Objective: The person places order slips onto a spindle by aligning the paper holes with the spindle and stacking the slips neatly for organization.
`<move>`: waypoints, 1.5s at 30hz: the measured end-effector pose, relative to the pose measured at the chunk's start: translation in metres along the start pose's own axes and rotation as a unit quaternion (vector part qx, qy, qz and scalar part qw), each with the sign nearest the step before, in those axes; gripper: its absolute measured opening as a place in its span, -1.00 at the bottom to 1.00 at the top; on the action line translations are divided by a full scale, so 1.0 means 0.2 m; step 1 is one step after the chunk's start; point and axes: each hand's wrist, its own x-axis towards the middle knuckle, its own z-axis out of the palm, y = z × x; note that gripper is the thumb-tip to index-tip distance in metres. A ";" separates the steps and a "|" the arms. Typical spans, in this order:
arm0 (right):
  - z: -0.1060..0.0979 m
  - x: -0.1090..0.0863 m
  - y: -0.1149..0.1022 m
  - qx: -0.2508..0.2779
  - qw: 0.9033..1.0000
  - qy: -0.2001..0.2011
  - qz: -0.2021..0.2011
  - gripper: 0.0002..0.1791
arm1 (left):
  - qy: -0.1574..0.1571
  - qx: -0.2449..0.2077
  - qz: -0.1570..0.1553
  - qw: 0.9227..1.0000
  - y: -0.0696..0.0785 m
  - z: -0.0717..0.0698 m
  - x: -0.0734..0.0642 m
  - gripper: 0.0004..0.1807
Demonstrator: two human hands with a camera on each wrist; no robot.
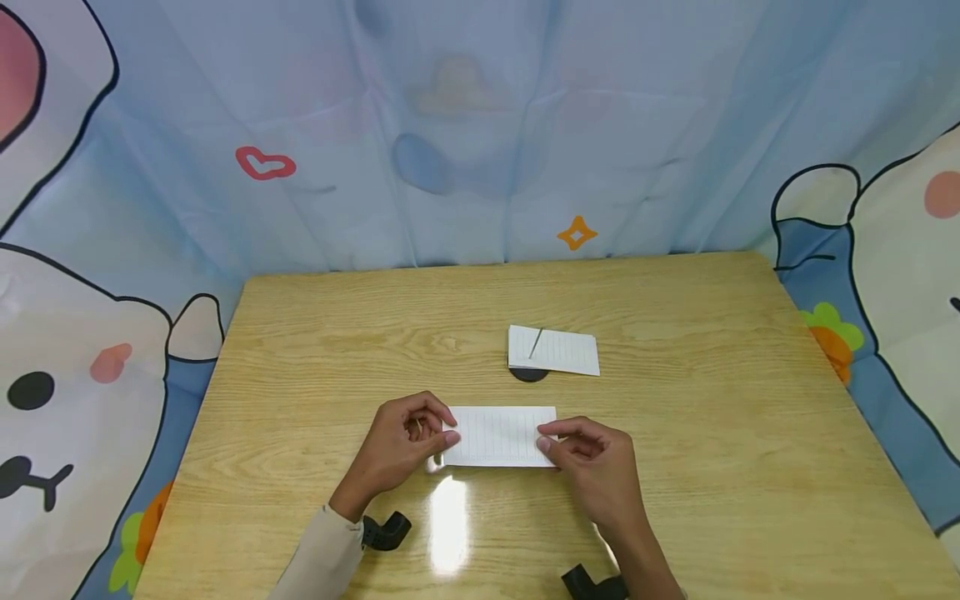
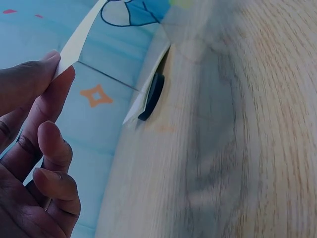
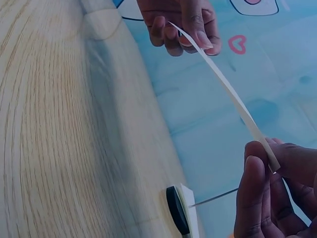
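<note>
A ruled white slip of paper [image 1: 497, 437] is held level by its two short ends, raised above the table. My left hand [image 1: 405, 446] pinches its left end between thumb and fingers. At the right end, my right hand [image 1: 596, 467] has the same kind of pinch. In the right wrist view the paper [image 3: 228, 91] appears edge-on, a thin strip running from one hand to the other. Beyond the hands stands a bill spike with a round black base [image 1: 529, 376] and a thin metal pin [image 1: 536, 343]. Similar ruled slips [image 1: 570, 352] lie impaled on it.
The light wood table [image 1: 337, 333] has a bright reflection in front of the paper. Behind and at the sides hangs a blue cartoon-printed curtain [image 1: 480, 125]. A black wrist mount [image 1: 386, 531] shows at the left wrist, another [image 1: 592, 583] near the right.
</note>
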 end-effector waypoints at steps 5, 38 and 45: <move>-0.01 0.01 -0.01 0.000 1.000 -0.001 0.001 -0.86 | -0.002 0.000 0.000 1.000 0.02 0.00 0.01 -0.88; -0.19 0.19 -0.20 0.014 0.994 0.033 -0.107 -0.83 | -0.003 0.030 0.071 0.997 0.22 0.00 0.31 -0.91; -0.23 0.24 -0.23 0.013 0.991 0.049 -0.127 -0.82 | -0.006 0.024 0.092 0.995 0.24 0.02 0.39 -0.94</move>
